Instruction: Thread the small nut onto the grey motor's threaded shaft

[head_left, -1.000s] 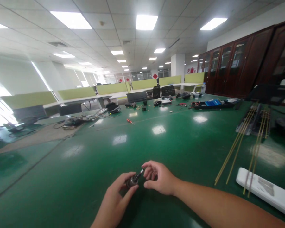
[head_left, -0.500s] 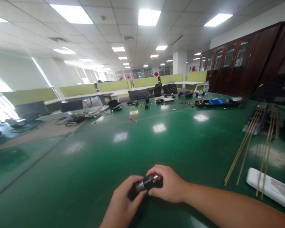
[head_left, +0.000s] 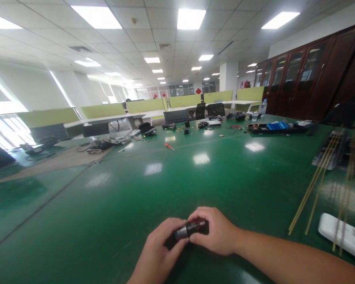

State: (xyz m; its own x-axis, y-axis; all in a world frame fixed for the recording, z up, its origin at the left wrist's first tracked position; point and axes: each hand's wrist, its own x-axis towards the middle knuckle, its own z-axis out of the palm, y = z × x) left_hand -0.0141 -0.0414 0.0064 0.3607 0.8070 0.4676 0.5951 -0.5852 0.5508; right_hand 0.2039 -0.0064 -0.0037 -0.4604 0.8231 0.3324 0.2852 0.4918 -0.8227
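A small metal cylinder with a dark coiled or ridged section and a thin rod end (head_left: 182, 232) is held between my two hands, low in the middle of the view. My left hand (head_left: 162, 244) grips its wider silvery end between thumb and fingers. The thumb and index finger of my right hand (head_left: 214, 230) close around the dark ridged section and touch it. The rod end points to the right inside the curve of the right hand. The exact kind of part is too small to make out. Both hands are just above the green tabletop (head_left: 121, 221).
A red screwdriver (head_left: 169, 146) lies farther back. Thin yellowish rods (head_left: 313, 185) and a white oblong case (head_left: 340, 238) are on the right. A black tray with blue items (head_left: 276, 126), a plastic bottle (head_left: 263, 106) and tangled cables (head_left: 99, 146) sit toward the far side.
My right thumb and index finger have moved in onto the ridged section, which they stood around more loosely before. The whole view has shifted slightly, so the surroundings appear farther right.
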